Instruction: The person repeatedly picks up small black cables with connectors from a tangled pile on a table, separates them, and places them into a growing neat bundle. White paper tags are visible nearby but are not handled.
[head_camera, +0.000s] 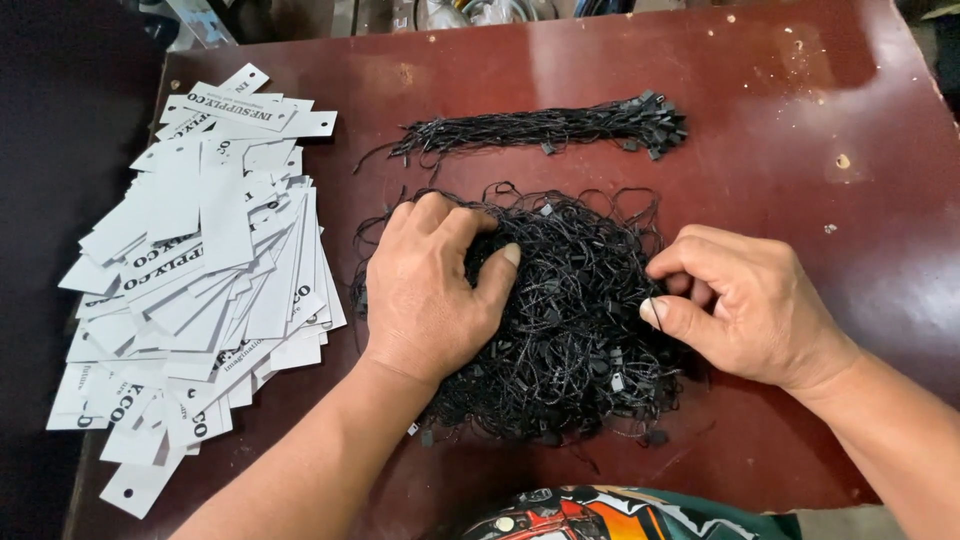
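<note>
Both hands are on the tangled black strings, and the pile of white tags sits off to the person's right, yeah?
Not quite. The head view shows both hands, left and right, on the tangled black strings, but the pile of white tags sits to the person's left.

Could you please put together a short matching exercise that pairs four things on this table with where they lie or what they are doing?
Things:
1. white card tags
2. straight bundle of black strings
3. left hand
4. right hand

Descriptions:
A. pinches at the right edge of the tangled string pile
B. lies at the far side of the table, beyond the pile
C. is spread in a heap at the table's left
D. presses flat on the pile's left part

Pairs: 1-C, 2-B, 3-D, 4-A
</note>
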